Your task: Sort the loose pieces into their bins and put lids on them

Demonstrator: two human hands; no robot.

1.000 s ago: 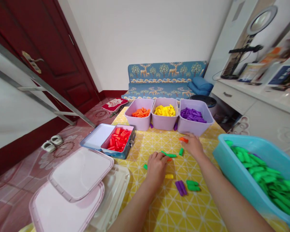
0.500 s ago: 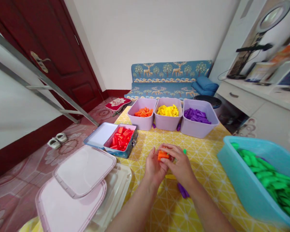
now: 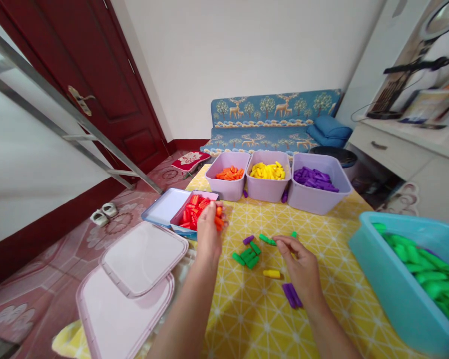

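Note:
My left hand (image 3: 209, 232) is closed around several small orange plastic pieces (image 3: 219, 219), held in front of the tin of red pieces (image 3: 194, 208). The orange ends stick out past my fingers. My right hand (image 3: 301, 264) reaches over the yellow patterned tablecloth, thumb and forefinger pinched at the end of a small green plastic piece (image 3: 267, 240). Left of it lies a cluster of green pieces (image 3: 248, 257) with a purple piece (image 3: 249, 240) behind. A yellow piece (image 3: 272, 274) and a pair of purple pieces (image 3: 292, 295) lie nearer, beside my right wrist.
Three lilac bins at the back hold orange (image 3: 230, 173), yellow (image 3: 268, 171) and purple pieces (image 3: 316, 178). A turquoise bin (image 3: 387, 279) of green pieces stands at the right. Pale lids (image 3: 144, 257) overlap at the left. Beyond are a blue sofa (image 3: 262, 137) and a ladder (image 3: 86, 137).
My hands have moved apart. The left has carried the orange pieces left toward the red tin; the right has let go of them and is at a green piece. The green cluster is now uncovered.

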